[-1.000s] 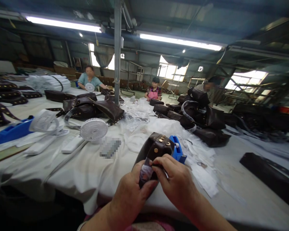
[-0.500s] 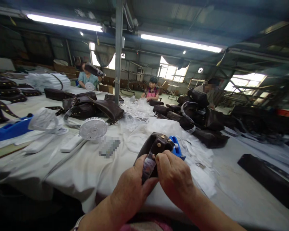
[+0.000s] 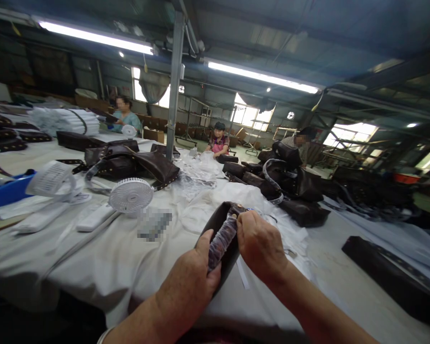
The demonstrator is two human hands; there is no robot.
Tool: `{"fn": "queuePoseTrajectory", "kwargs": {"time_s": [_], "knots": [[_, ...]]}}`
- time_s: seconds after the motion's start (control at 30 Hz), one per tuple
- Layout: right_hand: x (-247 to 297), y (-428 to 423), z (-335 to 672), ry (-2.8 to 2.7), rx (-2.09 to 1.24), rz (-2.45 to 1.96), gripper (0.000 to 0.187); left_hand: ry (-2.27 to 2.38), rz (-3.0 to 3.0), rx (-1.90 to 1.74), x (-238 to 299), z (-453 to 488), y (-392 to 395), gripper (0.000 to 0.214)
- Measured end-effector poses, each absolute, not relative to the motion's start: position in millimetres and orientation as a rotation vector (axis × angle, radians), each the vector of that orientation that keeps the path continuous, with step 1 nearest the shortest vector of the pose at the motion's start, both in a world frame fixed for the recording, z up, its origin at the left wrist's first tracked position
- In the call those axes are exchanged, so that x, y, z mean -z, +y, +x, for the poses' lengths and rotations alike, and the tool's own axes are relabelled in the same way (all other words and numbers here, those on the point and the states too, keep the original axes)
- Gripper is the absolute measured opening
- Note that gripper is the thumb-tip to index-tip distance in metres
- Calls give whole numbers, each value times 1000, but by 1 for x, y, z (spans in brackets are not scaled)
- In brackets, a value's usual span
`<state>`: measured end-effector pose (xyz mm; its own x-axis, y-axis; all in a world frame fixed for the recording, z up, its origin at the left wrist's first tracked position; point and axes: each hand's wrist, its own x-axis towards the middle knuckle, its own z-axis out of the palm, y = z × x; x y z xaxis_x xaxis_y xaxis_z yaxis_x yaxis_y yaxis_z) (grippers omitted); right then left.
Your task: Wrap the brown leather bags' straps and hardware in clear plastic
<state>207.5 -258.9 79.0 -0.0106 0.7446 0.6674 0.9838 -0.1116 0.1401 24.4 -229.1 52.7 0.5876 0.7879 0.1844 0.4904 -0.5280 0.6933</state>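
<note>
In front of me is a dark brown leather bag (image 3: 215, 220) with gold studs at its far end. Its strap (image 3: 222, 241) runs along the top, wrapped in wrinkled clear plastic film. My left hand (image 3: 191, 270) is closed around the near part of the strap, thumb on top. At the studded end my right hand (image 3: 260, 241) is closed in a pinch on the edge of the film; the fingertips are partly hidden. A narrow white strip (image 3: 242, 273) shows below the right hand, beside the bag.
A white fan (image 3: 131, 197) and a second tilted fan (image 3: 52, 179) stand at left by a blue tape dispenser (image 3: 9, 190). Brown bags (image 3: 129, 165) lie heaped beyond, more bags (image 3: 304, 184) at right. One long bag (image 3: 390, 272) lies near right. Several co-workers sit across the table.
The film now covers more of the strap, up to the studs. My right hand has shifted slightly, hiding most of the blue object behind the bag. The view has turned a little right.
</note>
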Motion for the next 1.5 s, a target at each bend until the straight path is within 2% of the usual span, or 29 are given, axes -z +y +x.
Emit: {"fn": "queuePoseTrajectory", "kwargs": {"time_s": [0.27,0.6,0.73,0.77,0.83,0.9,0.97,1.07,1.17,1.33,1.5], "knots": [[-89,-256,209,-1808,826,-1992,15,1025,2222,-611,-52,16,-231,54],[-90,-258,226,-1691,615,-2127,14,954,2114,-561,-50,5,-239,32],[-92,-266,246,-1696,531,-1840,15,895,2004,-552,-62,-3,-232,27],[-93,-269,246,-1753,549,-1719,17,894,1991,-567,-64,-4,-230,24],[-94,-274,239,-1911,622,-1542,35,906,1980,-618,-67,-5,-226,18],[-95,-271,228,-2064,683,-1488,53,902,1974,-657,-68,-3,-224,13],[-97,-260,219,-2134,698,-1503,59,865,1959,-663,-69,-1,-225,11],[-99,-235,216,-2184,633,-1460,53,809,1875,-601,-70,0,-226,12],[-99,-213,224,-2213,460,-1316,37,737,1725,-480,-69,-6,-224,18],[-95,-197,245,-1876,198,-1368,22,709,1562,-369,-62,-20,-217,22],[-93,-193,251,-1786,131,-1408,20,669,1533,-363,-63,-24,-214,30]]}}
